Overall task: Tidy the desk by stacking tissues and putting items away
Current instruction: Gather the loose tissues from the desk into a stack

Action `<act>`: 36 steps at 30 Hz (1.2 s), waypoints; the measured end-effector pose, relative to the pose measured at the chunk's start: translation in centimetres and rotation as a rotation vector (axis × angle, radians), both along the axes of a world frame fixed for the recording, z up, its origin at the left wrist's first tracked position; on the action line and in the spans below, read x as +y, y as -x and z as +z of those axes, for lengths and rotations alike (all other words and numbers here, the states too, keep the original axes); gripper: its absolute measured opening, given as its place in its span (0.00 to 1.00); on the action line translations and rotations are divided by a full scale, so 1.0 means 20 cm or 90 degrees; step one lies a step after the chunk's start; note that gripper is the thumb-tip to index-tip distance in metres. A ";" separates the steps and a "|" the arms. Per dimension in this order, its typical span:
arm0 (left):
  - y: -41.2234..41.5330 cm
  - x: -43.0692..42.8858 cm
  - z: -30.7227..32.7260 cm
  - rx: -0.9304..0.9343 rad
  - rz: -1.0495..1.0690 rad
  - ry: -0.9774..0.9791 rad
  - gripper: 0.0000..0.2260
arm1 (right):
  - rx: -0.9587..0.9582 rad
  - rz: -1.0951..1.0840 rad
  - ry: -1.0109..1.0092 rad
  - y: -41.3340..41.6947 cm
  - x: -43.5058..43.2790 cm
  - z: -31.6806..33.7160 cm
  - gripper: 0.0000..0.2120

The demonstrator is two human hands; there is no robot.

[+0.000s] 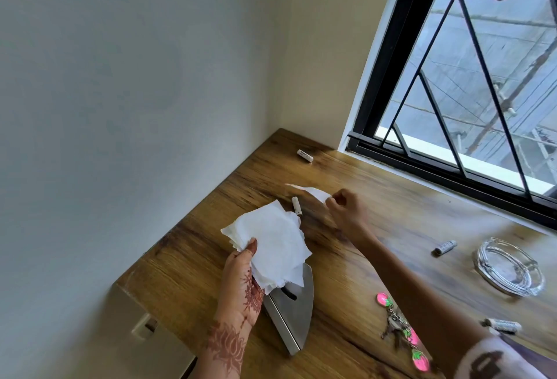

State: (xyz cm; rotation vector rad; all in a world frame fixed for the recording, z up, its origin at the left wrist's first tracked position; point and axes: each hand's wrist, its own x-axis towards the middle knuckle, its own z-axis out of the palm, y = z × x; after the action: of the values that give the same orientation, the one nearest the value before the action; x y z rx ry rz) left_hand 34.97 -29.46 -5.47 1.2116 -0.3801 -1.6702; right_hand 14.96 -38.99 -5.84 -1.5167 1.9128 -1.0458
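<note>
My left hand (pixel 241 276) grips a stack of white tissues (pixel 271 243) by its near edge, a little above the wooden desk (pixel 376 197). Under the stack lies a metal tissue holder (pixel 297 315). My right hand (pixel 346 212) is pinched on a single white tissue (pixel 313 193), lifted just off the desk beyond the stack. A small white battery (pixel 296 206) lies on the desk between the stack and that tissue.
Another battery (pixel 305 156) rests near the far wall corner. To the right are a battery (pixel 445 247), a glass ashtray (pixel 509 267), two batteries (pixel 503 326) and a key ring with pink strawberry charms (pixel 401 330). A barred window (pixel 470 92) runs along the desk's right side.
</note>
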 end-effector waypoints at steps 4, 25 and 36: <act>0.02 0.02 0.02 -0.017 -0.003 0.001 0.15 | 0.007 0.032 0.006 -0.01 0.07 0.10 0.03; 0.38 0.21 0.18 -0.006 -0.156 0.093 0.15 | 0.063 0.123 0.042 -0.18 0.82 0.30 0.11; 0.92 0.61 0.16 0.029 -0.247 0.107 0.08 | 0.062 0.003 0.066 0.40 1.38 0.33 0.16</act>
State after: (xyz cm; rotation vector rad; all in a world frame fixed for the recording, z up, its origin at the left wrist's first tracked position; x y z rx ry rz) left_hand 16.61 -17.27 -2.36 1.0172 -0.7479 -1.9453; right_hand 7.06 -11.34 0.76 -1.6567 1.9464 -1.1018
